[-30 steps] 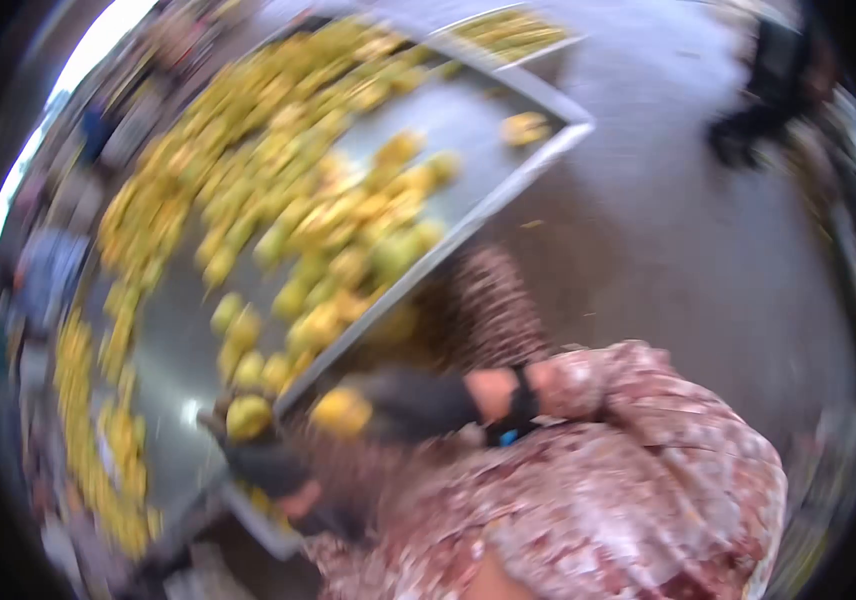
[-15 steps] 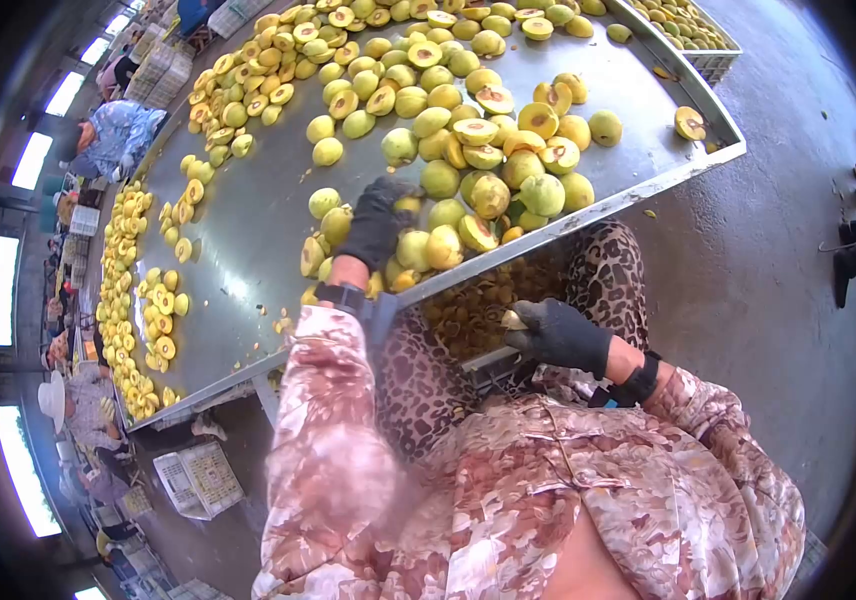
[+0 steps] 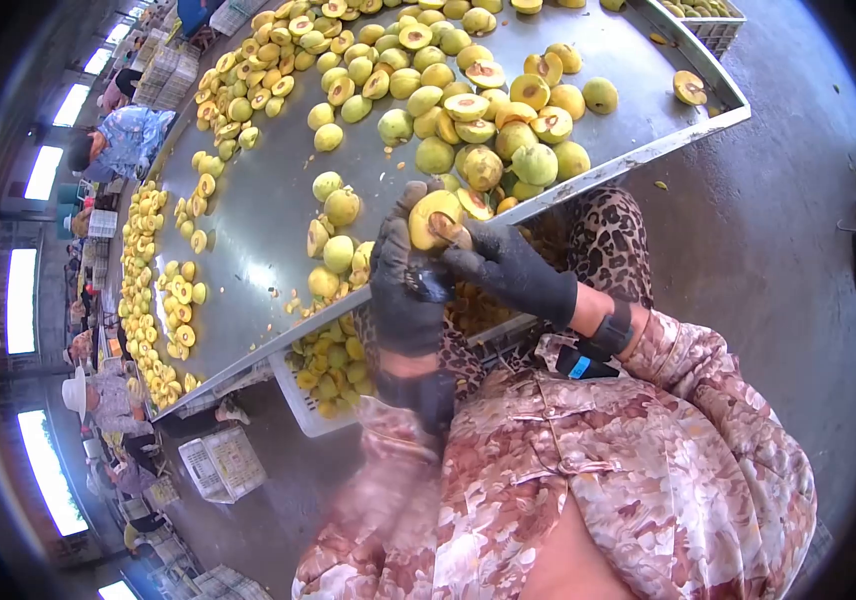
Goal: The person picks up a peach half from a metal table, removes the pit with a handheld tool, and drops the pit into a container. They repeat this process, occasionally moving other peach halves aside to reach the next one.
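Both hands wear dark gloves and meet over the table's near edge. A halved yellow fruit (image 3: 432, 218), cut face up with a brown centre, sits in the fingers of my left hand (image 3: 406, 295). My right hand (image 3: 523, 275) is closed, its fingertips at the lower right of the cut face; a small brownish thing shows there, too unclear to name. Beyond them, whole and halved yellow-green fruits (image 3: 535, 164) lie on the metal table (image 3: 258, 225).
A white crate of fruit (image 3: 320, 385) stands under the table's near edge. Another crate (image 3: 714, 36) is beyond the far right corner. At left, a person in blue (image 3: 133, 140) and a person in a white hat (image 3: 75, 394) are by the table.
My left hand has come back from the fruit pile with a halved fruit. My right hand has moved up and left to meet it. The view has shifted slightly.
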The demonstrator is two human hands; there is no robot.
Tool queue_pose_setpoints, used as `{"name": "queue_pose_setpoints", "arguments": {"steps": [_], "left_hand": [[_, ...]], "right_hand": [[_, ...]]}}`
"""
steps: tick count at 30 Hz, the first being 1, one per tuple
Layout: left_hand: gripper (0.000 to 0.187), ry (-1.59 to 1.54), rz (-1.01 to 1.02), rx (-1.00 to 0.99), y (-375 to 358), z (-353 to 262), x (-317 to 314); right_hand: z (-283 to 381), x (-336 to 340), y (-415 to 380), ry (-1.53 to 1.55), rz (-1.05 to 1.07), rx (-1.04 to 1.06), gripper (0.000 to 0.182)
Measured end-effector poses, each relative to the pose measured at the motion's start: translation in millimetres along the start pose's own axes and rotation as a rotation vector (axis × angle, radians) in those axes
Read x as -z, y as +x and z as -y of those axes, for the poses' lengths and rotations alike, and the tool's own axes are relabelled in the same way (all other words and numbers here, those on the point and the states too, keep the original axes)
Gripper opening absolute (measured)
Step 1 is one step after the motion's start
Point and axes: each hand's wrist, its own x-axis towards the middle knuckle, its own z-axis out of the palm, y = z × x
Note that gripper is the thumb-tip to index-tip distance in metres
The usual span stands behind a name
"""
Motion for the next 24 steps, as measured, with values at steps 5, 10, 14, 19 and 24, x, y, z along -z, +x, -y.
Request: {"name": "queue_pose_setpoints", "arguments": {"steps": [5, 10, 14, 19, 24], "left_hand": [[0.043, 0.034, -0.012, -0.084, 1.8, 1.9, -25.2], [0.044, -0.029, -0.099, -0.022, 5.3, 3.1, -24.9], [0.04, 0.131, -0.085, -0.085, -3.8, -2.1, -39.0], [0.042, 0.382, 0.193, -0.224, -6.6, -6.5, -42.5], [0.039, 0.175, 0.25, -0.231, -18.7, -3.1, -32.9]], "right_hand": [[-2.3, 0.6, -4.1, -0.231, -0.039, 0.073, 0.031], [7.8, 3.6, -0.8, -0.237, -0.073, 0.241, 0.028], [-2.7, 25.0, -10.4, -0.298, 0.216, 0.213, 0.029], [-15.2, 35.8, -24.2, 0.217, 0.402, -0.127, 0.027], [33.7, 28.7, -13.5, -0.008, 0.408, 0.248, 0.03]]}}
